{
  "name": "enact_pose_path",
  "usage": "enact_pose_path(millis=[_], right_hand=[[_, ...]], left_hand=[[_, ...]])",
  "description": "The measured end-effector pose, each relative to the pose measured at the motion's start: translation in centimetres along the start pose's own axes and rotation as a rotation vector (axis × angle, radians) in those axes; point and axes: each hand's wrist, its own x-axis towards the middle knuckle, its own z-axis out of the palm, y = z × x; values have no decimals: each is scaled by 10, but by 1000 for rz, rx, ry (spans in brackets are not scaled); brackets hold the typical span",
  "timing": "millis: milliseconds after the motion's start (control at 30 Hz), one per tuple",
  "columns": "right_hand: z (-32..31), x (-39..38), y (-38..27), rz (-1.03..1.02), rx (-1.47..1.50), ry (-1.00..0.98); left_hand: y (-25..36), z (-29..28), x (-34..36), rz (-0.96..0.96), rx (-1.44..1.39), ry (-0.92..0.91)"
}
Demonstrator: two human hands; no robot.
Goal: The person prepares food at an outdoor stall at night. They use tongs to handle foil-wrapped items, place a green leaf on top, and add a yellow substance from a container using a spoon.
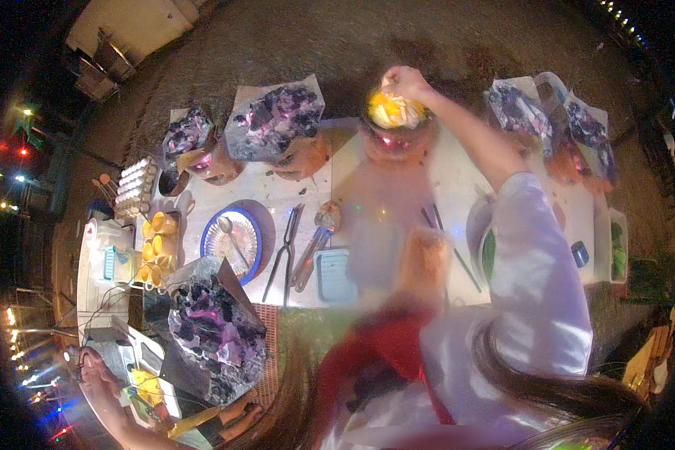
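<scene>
Hair (570, 397) and a white sleeve (532, 255) fill the lower right. At upper centre the right hand (403, 81) pinches yellow food (392, 111) over a clay pot (394, 139), already filled; left hand unseen.

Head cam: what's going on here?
A person in a white sleeve leans over a long white table outdoors at night. The right hand reaches out to a clay pot at the far edge, touching the yellow and white food heaped in it. The left hand is not clearly in view. Metal tongs, a blue-rimmed plate with a spoon, an egg tray and foil-covered pots lie around.
</scene>
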Motion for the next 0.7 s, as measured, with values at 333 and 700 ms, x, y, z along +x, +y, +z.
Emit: enact_pose_path(millis=[333, 700], right_hand=[[16, 10, 4, -62, -207, -46], [7, 8, 4, -69, -335, -73]], left_hand=[[-6, -2, -3, -18, -26, 22], [-8, -2, -7, -11, -41, 10]])
